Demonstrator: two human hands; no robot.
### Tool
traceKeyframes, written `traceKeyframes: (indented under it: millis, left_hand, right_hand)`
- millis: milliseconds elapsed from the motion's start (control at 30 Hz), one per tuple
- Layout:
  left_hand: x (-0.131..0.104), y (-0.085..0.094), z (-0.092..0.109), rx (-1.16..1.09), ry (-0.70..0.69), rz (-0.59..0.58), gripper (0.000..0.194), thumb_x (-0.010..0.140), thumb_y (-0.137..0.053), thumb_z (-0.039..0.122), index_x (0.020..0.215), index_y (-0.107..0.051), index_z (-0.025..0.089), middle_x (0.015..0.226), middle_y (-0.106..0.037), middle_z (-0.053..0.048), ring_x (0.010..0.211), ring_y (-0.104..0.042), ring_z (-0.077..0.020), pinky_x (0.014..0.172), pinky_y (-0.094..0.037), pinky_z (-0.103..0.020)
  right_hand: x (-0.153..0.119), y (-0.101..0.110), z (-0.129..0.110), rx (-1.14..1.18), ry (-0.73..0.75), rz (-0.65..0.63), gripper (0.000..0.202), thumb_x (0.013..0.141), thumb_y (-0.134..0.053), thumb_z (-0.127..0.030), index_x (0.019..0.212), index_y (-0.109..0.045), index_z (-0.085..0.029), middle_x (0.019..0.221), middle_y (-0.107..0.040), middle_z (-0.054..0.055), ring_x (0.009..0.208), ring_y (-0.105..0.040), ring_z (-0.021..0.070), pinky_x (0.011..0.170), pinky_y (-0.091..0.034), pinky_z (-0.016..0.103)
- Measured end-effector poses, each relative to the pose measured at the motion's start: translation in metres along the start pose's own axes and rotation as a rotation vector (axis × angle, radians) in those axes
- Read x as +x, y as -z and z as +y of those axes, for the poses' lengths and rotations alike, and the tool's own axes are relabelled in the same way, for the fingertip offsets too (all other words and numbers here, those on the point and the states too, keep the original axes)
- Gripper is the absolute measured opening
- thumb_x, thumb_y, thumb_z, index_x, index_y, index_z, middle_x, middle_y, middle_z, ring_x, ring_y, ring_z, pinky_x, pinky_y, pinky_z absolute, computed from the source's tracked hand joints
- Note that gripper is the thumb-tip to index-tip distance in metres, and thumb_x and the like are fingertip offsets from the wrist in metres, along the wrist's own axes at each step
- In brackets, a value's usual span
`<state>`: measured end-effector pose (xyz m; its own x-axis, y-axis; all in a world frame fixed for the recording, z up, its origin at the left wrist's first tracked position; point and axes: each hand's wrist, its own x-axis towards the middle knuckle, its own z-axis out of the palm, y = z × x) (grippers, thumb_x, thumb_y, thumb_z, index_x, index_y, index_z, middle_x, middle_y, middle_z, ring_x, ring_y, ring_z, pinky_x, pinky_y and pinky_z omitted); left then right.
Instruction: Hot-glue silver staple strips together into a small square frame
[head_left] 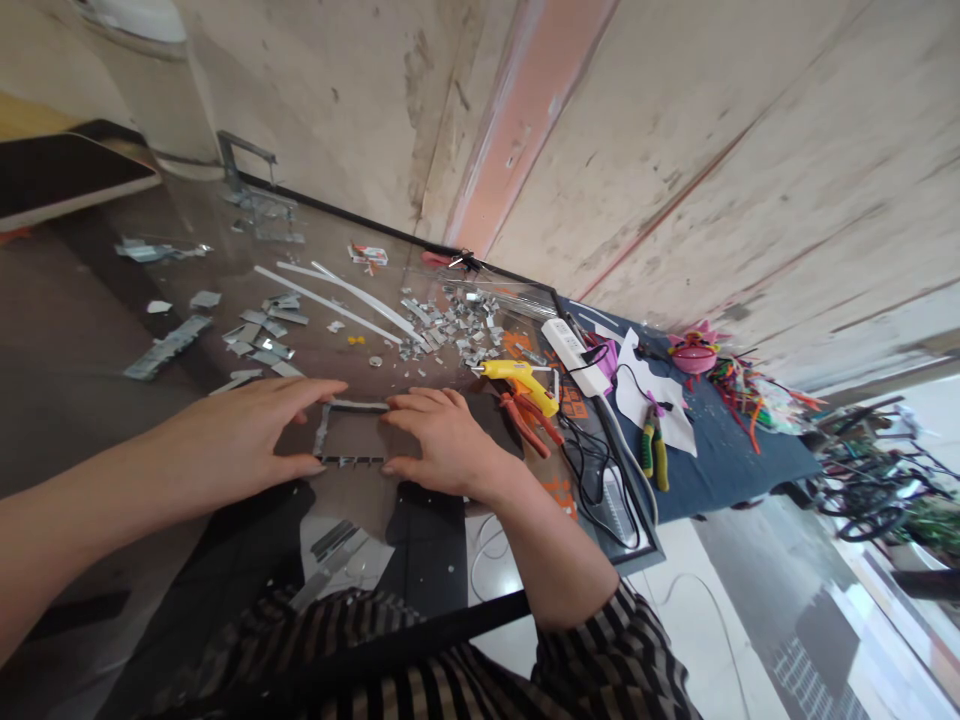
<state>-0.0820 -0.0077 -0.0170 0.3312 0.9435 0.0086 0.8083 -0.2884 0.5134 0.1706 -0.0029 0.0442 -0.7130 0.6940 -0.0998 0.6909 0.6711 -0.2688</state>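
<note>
A small rectangular frame of thin grey strips [355, 406] lies on the dark glossy table [247, 535], between my hands. My left hand [255, 435] is at its left end, thumb and fingers curved around that side with a gap between them. At the right end, my right hand [435, 440] has its fingertips and thumb on the long edges, gripping the frame. The lower strip [356, 461] carries short crosspieces. Beyond the hands lie small silvery pieces [472, 325] and long white sticks [337, 300].
Right of my right hand are a yellow glue gun [517, 378], red-handled pliers [529, 422] and a power strip [576, 357] with black cables. A jar [161, 95] and a tablet-like device [67, 172] stand at the back left. Green-handled pliers [654, 450] lie on blue cloth.
</note>
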Motion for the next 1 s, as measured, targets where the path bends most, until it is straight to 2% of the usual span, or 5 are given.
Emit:
traceKeyframes:
  millis: [367,600,733,1000]
  left_hand:
    - [-0.0010,0.0018,0.0041,0.014,0.018,-0.002,0.066,0.061,-0.064,0.045,0.125,-0.057,0.029,0.112,-0.069,-0.005,0.088,-0.066,-0.0253,0.079,-0.047,-0.037]
    - [-0.0021,0.0010,0.0038,0.018,0.023,0.011,0.050,0.060,-0.064,0.045,0.108,-0.061,0.029,0.105,-0.070,-0.003,0.088,-0.066,-0.0250,0.078,-0.048,-0.037]
    - [-0.0015,0.0000,0.0013,0.019,-0.015,0.016,0.045,0.062,-0.064,0.046,0.103,-0.062,0.029,0.109,-0.070,-0.003,0.090,-0.065,-0.0244,0.082,-0.048,-0.037]
    - [0.0004,0.0040,0.0036,0.010,-0.032,-0.021,0.046,0.064,-0.063,0.048,0.105,-0.065,0.027,0.120,-0.068,-0.006,0.098,-0.065,-0.0268,0.086,-0.048,-0.038]
  right_hand:
    - [-0.0001,0.0010,-0.0012,-0.008,-0.003,-0.011,0.048,0.084,-0.070,-0.039,0.126,-0.060,-0.019,0.144,-0.053,0.009,0.136,-0.041,0.0290,0.111,-0.026,0.052]
    - [0.0003,0.0021,-0.0011,0.000,-0.016,-0.024,0.049,0.084,-0.070,-0.040,0.128,-0.059,-0.019,0.146,-0.051,0.009,0.138,-0.039,0.0293,0.112,-0.025,0.052]
    - [-0.0001,0.0015,-0.0018,0.007,-0.023,-0.023,0.050,0.084,-0.069,-0.039,0.128,-0.059,-0.019,0.146,-0.051,0.009,0.138,-0.039,0.0292,0.112,-0.024,0.052]
    - [0.0003,0.0003,-0.0008,-0.003,-0.007,-0.003,0.053,0.084,-0.069,-0.039,0.130,-0.057,-0.018,0.146,-0.052,0.009,0.138,-0.040,0.0283,0.113,-0.025,0.051]
